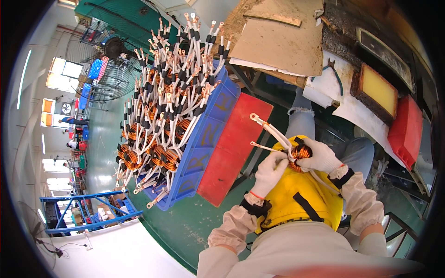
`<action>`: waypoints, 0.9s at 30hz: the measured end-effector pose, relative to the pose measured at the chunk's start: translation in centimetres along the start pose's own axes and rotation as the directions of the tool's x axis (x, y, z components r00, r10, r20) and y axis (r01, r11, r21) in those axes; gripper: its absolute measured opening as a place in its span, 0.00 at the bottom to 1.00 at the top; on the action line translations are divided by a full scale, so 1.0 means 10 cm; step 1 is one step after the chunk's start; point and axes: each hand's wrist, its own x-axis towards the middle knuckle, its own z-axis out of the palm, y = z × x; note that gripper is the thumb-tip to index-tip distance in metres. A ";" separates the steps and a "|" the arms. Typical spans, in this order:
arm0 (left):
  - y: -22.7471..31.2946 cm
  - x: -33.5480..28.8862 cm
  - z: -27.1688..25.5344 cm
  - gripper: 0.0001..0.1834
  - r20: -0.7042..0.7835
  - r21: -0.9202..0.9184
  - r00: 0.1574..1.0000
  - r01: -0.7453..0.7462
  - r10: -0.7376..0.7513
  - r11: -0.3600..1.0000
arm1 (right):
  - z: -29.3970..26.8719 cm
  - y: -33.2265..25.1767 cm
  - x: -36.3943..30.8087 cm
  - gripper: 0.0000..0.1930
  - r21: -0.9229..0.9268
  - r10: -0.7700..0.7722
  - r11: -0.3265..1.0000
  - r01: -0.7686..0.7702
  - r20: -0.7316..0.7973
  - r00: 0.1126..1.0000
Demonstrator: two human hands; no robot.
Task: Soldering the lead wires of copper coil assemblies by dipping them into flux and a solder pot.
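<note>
A ring-shaped copper-wound coil (302, 152) with white leads is held over the yellow apron (296, 194) on my lap. My right hand (323, 157), in a white glove, grips the coil from its right side. Beside the coil, my gloved left hand (270, 175) is closed, thumb and fingers pinched on a white lead (278, 150) close to the winding. A thicker white lead (277, 133) reaches up and left, ending in a copper ring terminal (254, 117). Another lead trails from under my right hand.
A blue crate (204, 139) heaped with similar coils (160, 157) stands left on a red box (234, 153). On the workbench at upper right lie pliers (334, 76), cardboard (280, 46), a framed yellowish block (378, 90) and a red bin (407, 132). A large fan (113, 48) stands behind.
</note>
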 end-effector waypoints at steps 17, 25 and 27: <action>0.90 0.67 0.48 0.24 0.238 -0.747 0.965 0.257 -0.115 0.613 | -1.01 -0.46 -0.94 0.35 -0.380 -0.238 0.922 0.072 -0.412 0.880; 1.20 0.92 1.23 0.21 0.494 -0.861 0.853 0.507 0.170 -0.041 | -1.42 -0.36 -1.45 0.33 -0.553 -0.332 0.833 -0.009 -0.514 0.791; 1.34 0.90 1.35 0.20 0.493 -0.869 0.864 0.486 0.097 0.088 | -1.55 -0.30 -1.60 0.33 -0.563 -0.296 0.823 -0.074 -0.538 0.790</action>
